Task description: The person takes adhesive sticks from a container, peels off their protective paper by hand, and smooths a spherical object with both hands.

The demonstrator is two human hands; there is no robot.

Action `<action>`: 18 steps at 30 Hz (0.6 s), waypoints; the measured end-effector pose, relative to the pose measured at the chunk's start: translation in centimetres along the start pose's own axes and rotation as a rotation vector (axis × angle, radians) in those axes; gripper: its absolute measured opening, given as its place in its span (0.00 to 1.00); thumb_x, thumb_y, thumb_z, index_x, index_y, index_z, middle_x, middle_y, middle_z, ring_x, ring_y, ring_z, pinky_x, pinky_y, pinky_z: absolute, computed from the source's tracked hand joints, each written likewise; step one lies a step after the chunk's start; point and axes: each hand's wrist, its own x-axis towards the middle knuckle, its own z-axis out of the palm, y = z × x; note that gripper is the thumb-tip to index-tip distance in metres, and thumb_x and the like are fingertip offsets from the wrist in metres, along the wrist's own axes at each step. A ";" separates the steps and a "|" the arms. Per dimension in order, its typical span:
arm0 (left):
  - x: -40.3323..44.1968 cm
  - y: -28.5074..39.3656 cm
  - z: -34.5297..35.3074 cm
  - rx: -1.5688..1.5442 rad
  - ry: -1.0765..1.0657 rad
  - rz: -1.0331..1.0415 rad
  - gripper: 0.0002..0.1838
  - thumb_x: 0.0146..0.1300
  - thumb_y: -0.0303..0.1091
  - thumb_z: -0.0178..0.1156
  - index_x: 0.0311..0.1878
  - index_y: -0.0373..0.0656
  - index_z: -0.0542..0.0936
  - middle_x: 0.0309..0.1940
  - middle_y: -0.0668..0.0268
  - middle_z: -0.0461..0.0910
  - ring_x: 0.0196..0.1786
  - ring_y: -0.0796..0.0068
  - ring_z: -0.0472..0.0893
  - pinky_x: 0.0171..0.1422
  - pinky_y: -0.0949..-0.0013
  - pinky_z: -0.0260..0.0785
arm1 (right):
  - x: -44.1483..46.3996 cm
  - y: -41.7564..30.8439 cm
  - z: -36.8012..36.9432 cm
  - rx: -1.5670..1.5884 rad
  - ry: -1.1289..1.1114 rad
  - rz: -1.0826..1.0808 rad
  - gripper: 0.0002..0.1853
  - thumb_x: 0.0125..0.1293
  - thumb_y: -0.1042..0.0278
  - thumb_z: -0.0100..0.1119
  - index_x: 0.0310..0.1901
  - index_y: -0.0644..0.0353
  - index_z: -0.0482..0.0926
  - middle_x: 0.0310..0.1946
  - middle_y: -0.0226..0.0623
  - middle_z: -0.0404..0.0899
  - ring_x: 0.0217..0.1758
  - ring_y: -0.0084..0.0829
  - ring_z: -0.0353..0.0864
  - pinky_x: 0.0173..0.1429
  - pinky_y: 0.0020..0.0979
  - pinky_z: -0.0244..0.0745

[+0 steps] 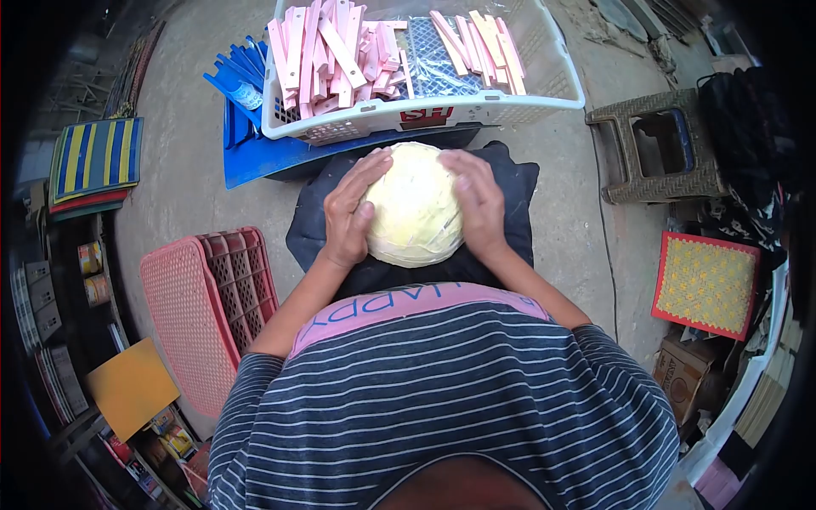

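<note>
A large pale yellow ball (414, 204) with a rough, streaked surface rests at my lap, over dark cloth (512, 183). My left hand (350, 208) cups its left side, fingers curved along the upper edge and thumb on the front. On the opposite side my right hand (478, 202) holds it with the fingers over the upper right edge. Both palms face the ball, and its underside is hidden.
Ahead stands a white crate (357, 127) with pink and cream strips (340, 55), above a blue board (255, 166). A pink crate (191, 314) is at left. A woven stool (620, 153) and a red-edged yellow mat (705, 285) are at right.
</note>
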 end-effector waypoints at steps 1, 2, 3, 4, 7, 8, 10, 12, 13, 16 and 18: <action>0.0 0.0 -0.1 -0.008 0.009 -0.027 0.33 0.64 0.54 0.40 0.55 0.32 0.76 0.54 0.43 0.75 0.62 0.46 0.72 0.70 0.55 0.56 | 0.5 0.8 -0.2 0.118 0.006 0.066 0.18 0.70 0.62 0.46 0.53 0.67 0.75 0.54 0.47 0.74 0.60 0.40 0.70 0.66 0.36 0.59; -0.2 0.0 -0.2 0.088 0.024 -0.009 0.34 0.67 0.53 0.35 0.57 0.30 0.74 0.56 0.44 0.74 0.63 0.50 0.72 0.71 0.58 0.54 | 0.8 1.2 -0.3 0.130 0.014 0.153 0.25 0.75 0.57 0.35 0.58 0.69 0.71 0.55 0.44 0.74 0.59 0.33 0.71 0.67 0.31 0.59; -0.9 -0.4 0.4 0.007 0.113 -0.109 0.34 0.68 0.52 0.34 0.58 0.29 0.74 0.57 0.45 0.74 0.63 0.51 0.72 0.71 0.59 0.54 | 0.6 1.3 -0.2 0.190 -0.022 0.194 0.25 0.76 0.56 0.34 0.59 0.69 0.71 0.56 0.44 0.74 0.60 0.33 0.70 0.67 0.31 0.59; -1.7 -0.9 1.2 -0.074 0.202 -0.209 0.34 0.68 0.51 0.33 0.58 0.28 0.73 0.58 0.45 0.73 0.63 0.52 0.72 0.71 0.60 0.54 | 0.3 1.5 0.1 0.251 -0.058 0.235 0.26 0.76 0.55 0.33 0.60 0.70 0.70 0.57 0.44 0.73 0.61 0.33 0.69 0.68 0.32 0.58; -2.4 -1.7 1.5 -0.292 0.248 -0.304 0.35 0.70 0.50 0.31 0.60 0.26 0.70 0.59 0.46 0.72 0.62 0.58 0.72 0.69 0.63 0.57 | -0.3 0.3 0.0 0.397 -0.064 0.258 0.23 0.75 0.60 0.37 0.59 0.71 0.70 0.62 0.49 0.69 0.68 0.38 0.65 0.71 0.32 0.54; -2.0 -1.8 1.1 -0.369 0.242 -0.294 0.35 0.69 0.50 0.31 0.60 0.26 0.70 0.59 0.46 0.73 0.61 0.58 0.73 0.69 0.64 0.58 | -0.4 -0.1 -0.1 0.387 -0.048 0.199 0.23 0.75 0.60 0.37 0.59 0.71 0.70 0.62 0.50 0.69 0.68 0.39 0.64 0.72 0.32 0.53; -1.4 -1.9 0.6 -0.518 0.217 -0.309 0.34 0.69 0.50 0.32 0.60 0.27 0.70 0.58 0.47 0.73 0.61 0.60 0.73 0.68 0.64 0.59 | -0.8 -1.1 -0.2 0.335 -0.041 0.120 0.24 0.75 0.59 0.37 0.59 0.71 0.70 0.63 0.51 0.68 0.69 0.40 0.63 0.72 0.33 0.52; -1.3 -2.9 0.2 -0.455 0.138 -0.284 0.35 0.69 0.50 0.32 0.60 0.26 0.71 0.58 0.47 0.73 0.62 0.60 0.73 0.68 0.64 0.59 | -1.0 -1.9 -0.5 0.241 -0.048 0.064 0.24 0.75 0.59 0.36 0.60 0.71 0.70 0.64 0.51 0.67 0.70 0.41 0.62 0.73 0.33 0.51; -1.3 -3.4 0.1 -0.425 0.095 -0.266 0.35 0.68 0.50 0.32 0.60 0.26 0.71 0.59 0.47 0.73 0.62 0.60 0.72 0.68 0.64 0.59 | -1.4 -1.7 -0.5 0.255 -0.033 0.083 0.24 0.75 0.58 0.36 0.60 0.70 0.70 0.64 0.51 0.66 0.70 0.41 0.62 0.73 0.33 0.51; -0.7 -3.0 0.2 -0.368 0.078 -0.183 0.37 0.67 0.54 0.33 0.59 0.26 0.72 0.60 0.48 0.73 0.63 0.59 0.72 0.69 0.63 0.57 | -2.1 -1.2 -0.5 0.344 0.014 0.125 0.24 0.75 0.59 0.38 0.60 0.70 0.70 0.65 0.50 0.66 0.70 0.40 0.62 0.72 0.33 0.52; -0.7 -2.7 0.1 -0.413 0.060 -0.200 0.39 0.65 0.57 0.34 0.59 0.27 0.72 0.60 0.47 0.72 0.64 0.58 0.71 0.70 0.63 0.56 | -2.6 -1.9 -0.7 0.472 0.051 0.151 0.22 0.74 0.60 0.40 0.60 0.69 0.70 0.64 0.49 0.68 0.69 0.38 0.64 0.72 0.33 0.54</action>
